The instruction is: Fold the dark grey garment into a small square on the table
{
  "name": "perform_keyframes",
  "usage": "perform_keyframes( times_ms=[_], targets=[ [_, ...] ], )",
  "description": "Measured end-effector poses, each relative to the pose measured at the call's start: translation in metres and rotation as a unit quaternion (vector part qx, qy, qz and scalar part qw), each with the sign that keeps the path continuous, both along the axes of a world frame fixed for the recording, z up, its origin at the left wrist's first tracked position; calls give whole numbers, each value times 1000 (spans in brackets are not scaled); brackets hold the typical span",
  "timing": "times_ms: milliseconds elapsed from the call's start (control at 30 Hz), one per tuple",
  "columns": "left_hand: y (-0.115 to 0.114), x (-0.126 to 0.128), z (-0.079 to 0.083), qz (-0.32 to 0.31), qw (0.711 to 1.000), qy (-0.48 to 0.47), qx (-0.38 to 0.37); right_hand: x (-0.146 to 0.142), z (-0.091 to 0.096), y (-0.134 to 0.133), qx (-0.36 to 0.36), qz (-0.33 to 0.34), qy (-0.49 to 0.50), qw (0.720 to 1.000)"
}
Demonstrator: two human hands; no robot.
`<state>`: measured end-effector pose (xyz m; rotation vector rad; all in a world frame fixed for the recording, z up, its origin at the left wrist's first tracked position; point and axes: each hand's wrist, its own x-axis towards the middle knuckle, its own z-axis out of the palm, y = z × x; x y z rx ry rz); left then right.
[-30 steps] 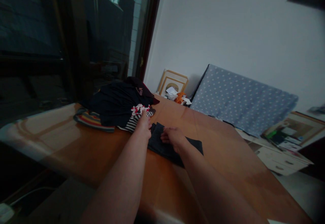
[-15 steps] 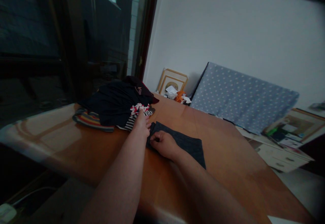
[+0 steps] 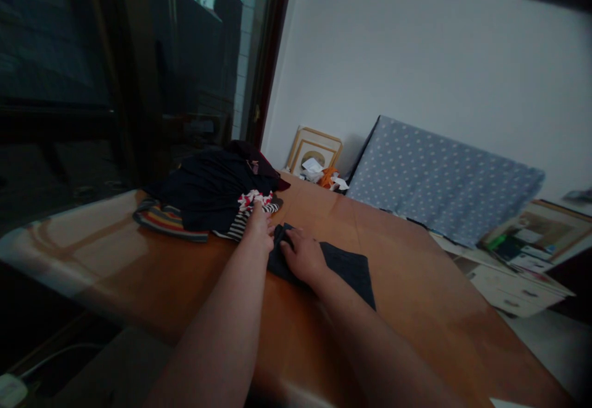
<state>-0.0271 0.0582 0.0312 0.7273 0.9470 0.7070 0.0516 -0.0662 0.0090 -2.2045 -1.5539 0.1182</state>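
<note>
Right hand (image 3: 303,257) slid along the dark cloth (image 3: 345,269), fingers (image 3: 287,246) curled down, grip hidden.

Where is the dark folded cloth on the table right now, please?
In the head view, the dark cloth lies on the wooden table under the right hand, beside the left hand.

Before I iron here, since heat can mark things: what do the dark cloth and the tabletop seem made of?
The dark cloth under the right hand looks like soft matte fabric, lying limp and creased; the fibre is too dim to tell. The tabletop looks like varnished wood or wood-look laminate: orange-brown, with a glossy glare along its surface.
</note>
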Motion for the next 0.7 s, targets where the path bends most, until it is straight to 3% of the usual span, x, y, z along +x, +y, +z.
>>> perform_keyframes(
  times_ms=[100, 233, 300, 400, 533, 667, 700],
  targets=[
    [0, 1, 0, 12, 1000, 1, 4, -9, -8, 5, -70, 36, -20, 997],
    [-2, 7, -1, 44, 997, 21, 62, -13, -13, 7, -80, 44, -3, 996],
    [-4, 11, -2, 59, 990, 28, 124, -6, -10, 5, -43, 46, 35, 997],
    [-11, 17, -4, 67, 963, 47, 255, 18, -2, -8, 95, 5, 110, 989],
    [-25, 22, -9, 10, 925, 93, 368, 67, 10, -50, 266, -148, 201, 931],
    [-38, 27, -19, -61, 900, 70, 427, 104, 15, -109, 313, -310, 326, 836],
    [-41, 29, -23, -81, 896, 67, 432, 110, 14, -123, 307, -334, 340, 824]
  ],
)
